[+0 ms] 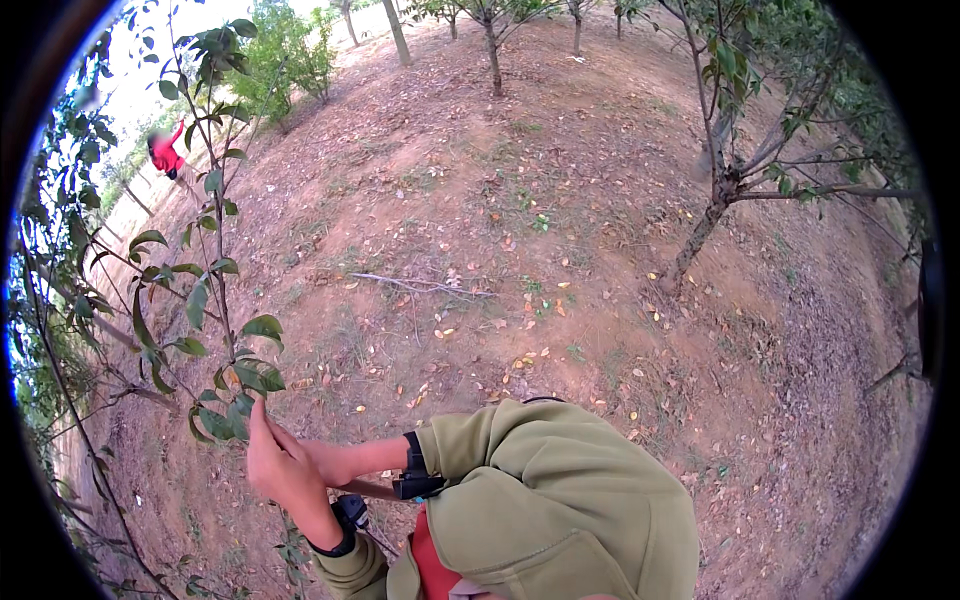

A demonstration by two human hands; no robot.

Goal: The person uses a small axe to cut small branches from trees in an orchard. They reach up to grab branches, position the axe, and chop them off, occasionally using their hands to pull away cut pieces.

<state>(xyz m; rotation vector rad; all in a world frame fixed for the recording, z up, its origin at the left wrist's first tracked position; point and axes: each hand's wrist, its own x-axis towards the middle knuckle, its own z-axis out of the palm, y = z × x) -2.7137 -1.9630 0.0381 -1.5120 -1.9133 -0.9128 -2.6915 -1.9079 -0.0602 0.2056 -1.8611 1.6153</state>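
Both hands are close together at the lower left, right under a leafy tree branch [217,247]. My left hand [281,469] has its fingers raised to the lowest green leaves [238,412]; what lies between the fingertips is hidden. Behind it, and partly covered by it, my right hand [326,459] reaches to the same spot; its fingers are mostly hidden. Both wrists carry black straps with small dark devices. Olive-green sleeves cover the arms.
A small tree [701,232] with spreading branches stands at the right. A fallen stick [424,285] lies on the leaf-strewn soil ahead. Bare branches [71,405] reach in from the left. A person in red [166,156] stands far off at the upper left.
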